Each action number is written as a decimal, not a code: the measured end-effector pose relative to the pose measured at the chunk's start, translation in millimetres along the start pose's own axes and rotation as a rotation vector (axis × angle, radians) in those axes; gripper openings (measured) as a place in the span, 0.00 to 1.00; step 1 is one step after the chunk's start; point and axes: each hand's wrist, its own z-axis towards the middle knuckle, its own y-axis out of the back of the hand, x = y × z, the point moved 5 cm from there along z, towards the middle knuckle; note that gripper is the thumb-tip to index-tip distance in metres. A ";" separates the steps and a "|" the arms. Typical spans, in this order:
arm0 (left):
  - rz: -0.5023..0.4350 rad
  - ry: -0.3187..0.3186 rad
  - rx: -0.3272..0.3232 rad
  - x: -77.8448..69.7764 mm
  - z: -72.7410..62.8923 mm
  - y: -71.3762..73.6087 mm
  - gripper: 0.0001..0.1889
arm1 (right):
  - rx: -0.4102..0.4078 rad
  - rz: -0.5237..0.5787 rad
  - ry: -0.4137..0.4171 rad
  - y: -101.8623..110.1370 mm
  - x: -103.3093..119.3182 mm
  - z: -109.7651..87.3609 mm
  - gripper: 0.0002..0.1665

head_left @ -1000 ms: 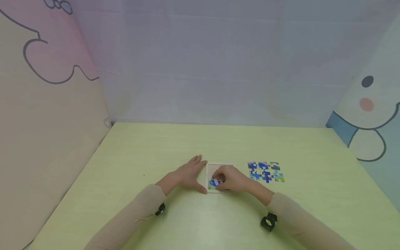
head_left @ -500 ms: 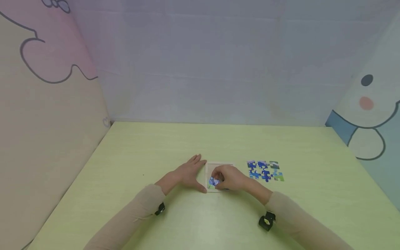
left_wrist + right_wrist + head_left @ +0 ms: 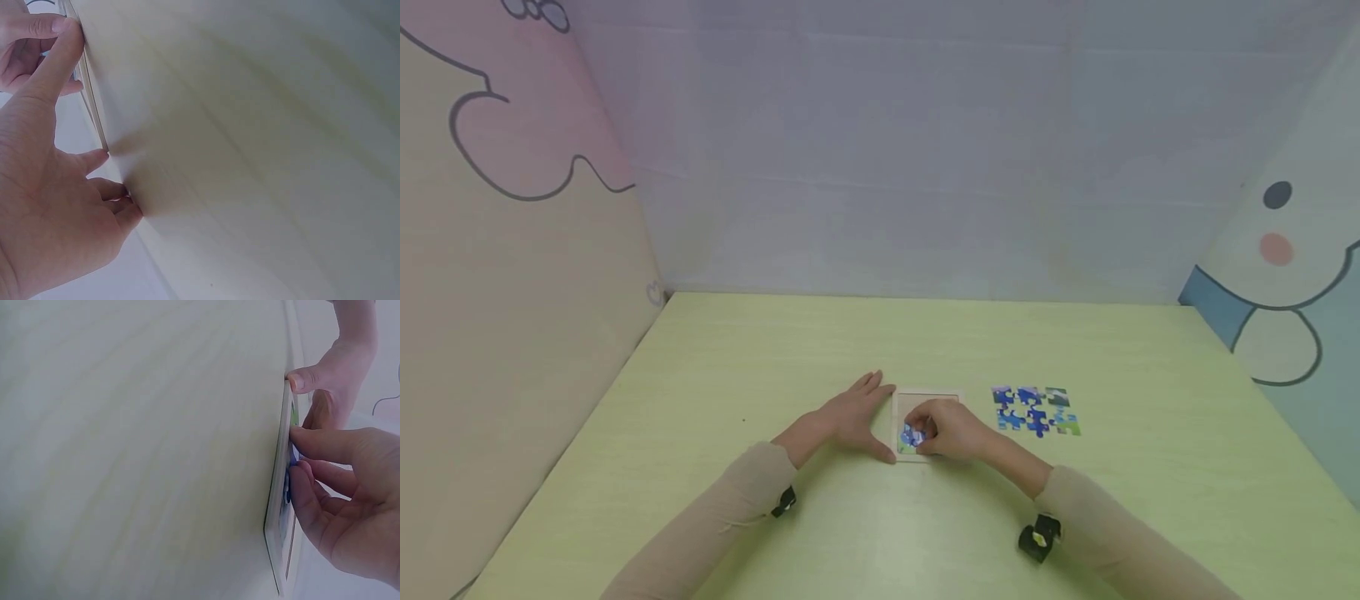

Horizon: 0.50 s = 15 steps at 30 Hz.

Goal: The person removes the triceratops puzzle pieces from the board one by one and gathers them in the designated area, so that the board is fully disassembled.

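Note:
A shallow square puzzle tray lies flat on the table, with a pale rim. Along its left side my left hand is spread, thumb and fingertips touching the rim at the near and far corners. My right hand reaches over the tray and pinches a blue puzzle piece between thumb and fingers. Blue and green puzzle pieces show in the tray's near left corner; the right hand hides the near right part. The right wrist view catches the thumb against the pinched piece from the side.
Several loose puzzle pieces, blue, green and dark, lie in two rows to the right of the tray. Cloth walls with printed figures enclose the table at the back and sides.
My right hand has shifted very slightly left over the tray, and the blue piece at its fingertips has turned a little. My left hand stays in place.

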 end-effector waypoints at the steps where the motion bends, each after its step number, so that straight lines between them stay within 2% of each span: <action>1: -0.002 -0.001 -0.001 0.0 0.1 -0.1 0.56 | 0.000 -0.002 0.001 -0.2 -0.1 -0.1 0.19; 15: 0.012 0.010 0.007 -1.1 -0.9 0.8 0.56 | -0.024 0.009 -0.005 1.6 3.8 -4.5 0.21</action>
